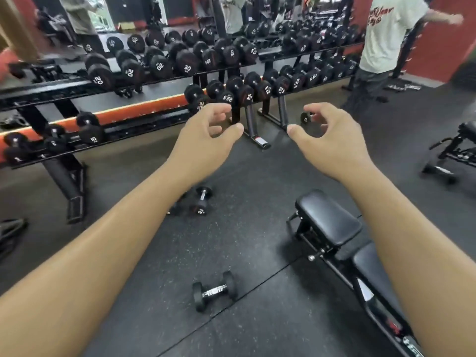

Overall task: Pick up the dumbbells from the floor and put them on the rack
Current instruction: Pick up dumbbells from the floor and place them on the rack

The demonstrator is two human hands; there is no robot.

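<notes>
Rubber floor (257, 176) around dumbbell (214, 290)

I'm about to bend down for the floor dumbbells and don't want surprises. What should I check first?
1. Both hands free: left hand and right hand open, empty: ok.
2. Small black dumbbell with chrome handle on the floor, unobstructed: ok.
3. Second black dumbbell partly hidden by the left forearm: cannot tell.
4. Black padded bench close beside the path: not ok.
5. Free slot on the black dumbbell rack, middle shelf: ok.
</notes>
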